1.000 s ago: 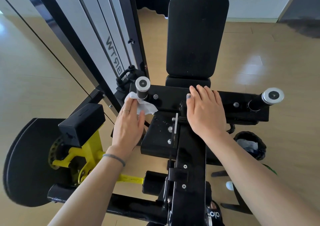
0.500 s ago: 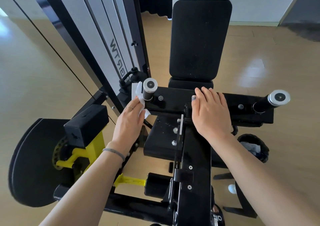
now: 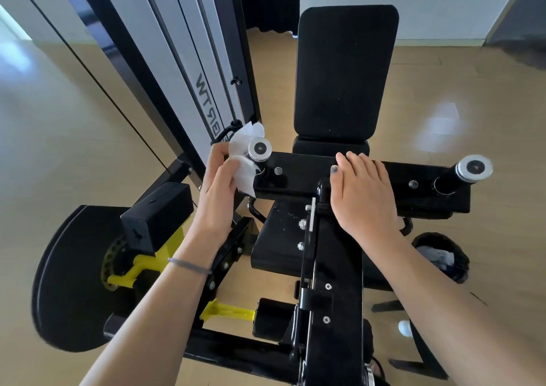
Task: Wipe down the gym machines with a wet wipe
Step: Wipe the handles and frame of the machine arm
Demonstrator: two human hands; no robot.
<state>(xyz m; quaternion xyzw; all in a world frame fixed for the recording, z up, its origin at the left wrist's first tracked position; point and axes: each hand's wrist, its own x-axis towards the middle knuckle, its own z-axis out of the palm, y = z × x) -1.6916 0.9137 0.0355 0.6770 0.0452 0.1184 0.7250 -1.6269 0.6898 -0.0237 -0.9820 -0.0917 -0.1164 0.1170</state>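
At machine's crossbar (image 3: 298, 175), left hand (image 3: 217, 192) grips wet wipe (image 3: 243, 156), fingers curled so wipe wraps round left handle (image 3: 260, 150) w/ chrome end cap — prob. to rub whole grip at once. Right hand (image 3: 359, 196) lies flat, fingers straight, holding nothing, on crossbar centre; likely braces body while leaning in. Right handle (image 3: 469, 171) bare, prob. still to do. Backrest pad (image 3: 345, 72) stands behind. Writing: weight-stack shroud (image 3: 189, 69) shows "BRTW"-like letters, upside down, partly cut; not sure.
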